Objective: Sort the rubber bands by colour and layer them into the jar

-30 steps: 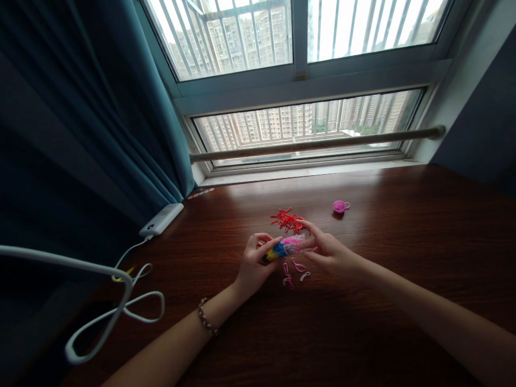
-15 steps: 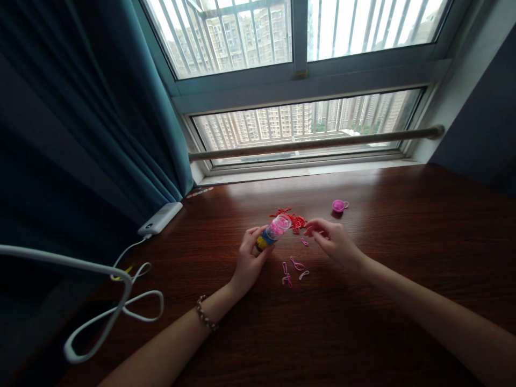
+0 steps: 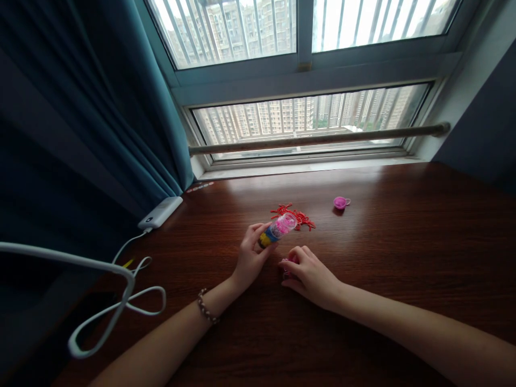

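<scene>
My left hand (image 3: 246, 263) is wrapped round a small clear bottle (image 3: 279, 228) with a blue and yellow label. The bottle is tilted, its uncapped mouth up and to the right, and pink pieces show inside. My right hand (image 3: 316, 277) rests low over the tabletop, fingers curled and closed round small pink loops (image 3: 287, 267), partly hidden beneath them. Just beyond the bottle lies a heap of small red loops (image 3: 305, 219). Farther right sits a pink cap (image 3: 339, 203) with a ring at its side.
The dark wooden tabletop (image 3: 387, 231) runs back to a barred window (image 3: 250, 121) with a rail (image 3: 322, 141) across it. At left are a blue curtain (image 3: 161, 134), a white power bank (image 3: 161, 212) and a looping white cable (image 3: 149, 293).
My right hand has come down and left from beside the bottle's mouth onto the scattered pink loops, and its fingers have closed over them. My left hand still holds the tilted bottle.
</scene>
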Tool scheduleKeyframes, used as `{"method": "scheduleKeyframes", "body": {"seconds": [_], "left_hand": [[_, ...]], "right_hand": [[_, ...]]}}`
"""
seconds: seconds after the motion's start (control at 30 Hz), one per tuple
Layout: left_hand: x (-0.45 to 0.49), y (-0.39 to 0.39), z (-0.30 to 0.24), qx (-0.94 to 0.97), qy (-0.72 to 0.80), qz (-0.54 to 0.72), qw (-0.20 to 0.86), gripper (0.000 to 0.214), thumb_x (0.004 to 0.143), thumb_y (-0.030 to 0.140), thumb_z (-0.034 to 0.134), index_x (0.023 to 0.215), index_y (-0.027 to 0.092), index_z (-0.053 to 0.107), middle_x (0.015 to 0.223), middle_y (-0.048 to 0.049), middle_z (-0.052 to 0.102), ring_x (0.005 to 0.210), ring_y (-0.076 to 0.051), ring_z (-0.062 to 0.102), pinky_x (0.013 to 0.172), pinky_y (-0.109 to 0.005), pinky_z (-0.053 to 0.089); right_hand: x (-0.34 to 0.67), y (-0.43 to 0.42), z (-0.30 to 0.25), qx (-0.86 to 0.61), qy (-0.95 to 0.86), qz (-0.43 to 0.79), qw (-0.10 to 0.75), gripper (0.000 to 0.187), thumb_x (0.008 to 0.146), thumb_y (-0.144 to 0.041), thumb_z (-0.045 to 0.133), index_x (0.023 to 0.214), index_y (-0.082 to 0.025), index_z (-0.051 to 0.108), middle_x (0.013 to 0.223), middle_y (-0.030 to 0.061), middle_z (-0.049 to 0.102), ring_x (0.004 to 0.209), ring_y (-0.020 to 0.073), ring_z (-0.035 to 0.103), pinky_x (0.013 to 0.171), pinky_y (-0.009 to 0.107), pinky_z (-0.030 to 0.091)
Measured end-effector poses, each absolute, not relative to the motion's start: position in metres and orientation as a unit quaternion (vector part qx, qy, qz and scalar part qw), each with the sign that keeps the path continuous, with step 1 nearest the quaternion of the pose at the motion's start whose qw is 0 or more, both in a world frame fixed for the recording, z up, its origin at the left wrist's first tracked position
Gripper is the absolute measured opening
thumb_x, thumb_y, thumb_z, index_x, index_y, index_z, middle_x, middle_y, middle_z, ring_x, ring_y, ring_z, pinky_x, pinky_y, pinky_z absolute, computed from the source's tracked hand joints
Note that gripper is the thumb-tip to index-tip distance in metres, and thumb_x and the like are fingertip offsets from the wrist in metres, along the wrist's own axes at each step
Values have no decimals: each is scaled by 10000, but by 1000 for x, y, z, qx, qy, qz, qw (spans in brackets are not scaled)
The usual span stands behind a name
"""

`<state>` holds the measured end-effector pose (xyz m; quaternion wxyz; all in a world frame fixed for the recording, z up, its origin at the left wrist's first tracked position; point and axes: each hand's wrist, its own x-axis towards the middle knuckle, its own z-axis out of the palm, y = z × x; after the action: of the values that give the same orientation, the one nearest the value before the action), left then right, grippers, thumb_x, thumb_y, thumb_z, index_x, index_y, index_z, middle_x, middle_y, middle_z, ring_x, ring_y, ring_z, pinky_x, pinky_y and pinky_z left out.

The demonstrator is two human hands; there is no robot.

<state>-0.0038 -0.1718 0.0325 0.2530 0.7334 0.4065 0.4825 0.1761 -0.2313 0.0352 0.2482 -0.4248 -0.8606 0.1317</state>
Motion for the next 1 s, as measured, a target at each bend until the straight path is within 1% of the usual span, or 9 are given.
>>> {"method": "scheduleKeyframes", "body": {"seconds": [0.13,0.3,0.4,0.5,0.63,0.7,0.77,0.93,1.0], "left_hand": [[-3,-172,33,741,403,479,242,392,741,259,616,1124,253,532,1070,-46,481,1028,-189,478,897,-317,391],[-4,-173,33,741,408,475,244,392,743,260,614,1127,248,532,1070,-45,479,1022,-185,481,887,-309,396],[-4,-173,34,742,411,471,243,389,741,263,616,1122,246,537,1063,-45,482,1016,-185,483,889,-312,393],[-4,-173,34,738,414,470,250,388,740,264,617,1120,244,539,1063,-45,480,1012,-179,481,887,-304,395],[-4,-172,33,736,409,474,258,395,733,263,626,1118,241,540,1061,-46,480,1008,-177,481,883,-296,396],[-4,-171,32,735,404,478,261,399,730,262,629,1118,240,541,1060,-48,481,1004,-178,484,881,-299,397],[-4,-171,32,734,401,480,265,400,730,264,629,1119,242,542,1058,-49,482,1002,-181,487,877,-302,401],[-4,-171,31,733,401,482,264,403,723,266,634,1117,248,550,1054,-48,489,1004,-188,490,884,-311,398],[-4,-171,31,734,402,479,265,405,723,265,634,1119,250,550,1057,-48,489,1006,-188,490,887,-311,396]], "right_hand": [[178,-222,31,-420,-864,122,249,169,858,-184,448,895,-177,612,842,66,548,790,159,479,700,265,425],[196,-210,42,-445,-844,181,240,104,751,-91,537,684,-149,591,727,33,570,668,125,503,614,228,406],[209,-202,47,-451,-815,285,226,111,680,-43,555,681,-142,603,668,6,578,605,104,524,557,197,397],[219,-196,52,-452,-786,372,199,87,676,-98,584,746,-141,612,658,-4,577,577,100,533,507,179,392],[225,-195,55,-457,-810,331,160,428,513,-187,754,915,-168,610,815,10,547,668,122,516,567,203,416],[224,-197,55,-470,-814,306,151,525,474,-185,778,968,-183,602,872,20,520,697,127,507,598,213,422],[220,-200,55,-473,-816,298,146,447,535,-192,754,958,-192,611,869,21,515,678,118,503,592,208,417],[211,-206,55,-448,-846,243,157,84,718,-207,624,796,-177,635,812,30,544,670,111,512,600,196,393],[210,-207,55,-437,-861,215,148,60,754,-189,569,754,-167,625,799,35,556,666,111,518,602,195,387]]}}
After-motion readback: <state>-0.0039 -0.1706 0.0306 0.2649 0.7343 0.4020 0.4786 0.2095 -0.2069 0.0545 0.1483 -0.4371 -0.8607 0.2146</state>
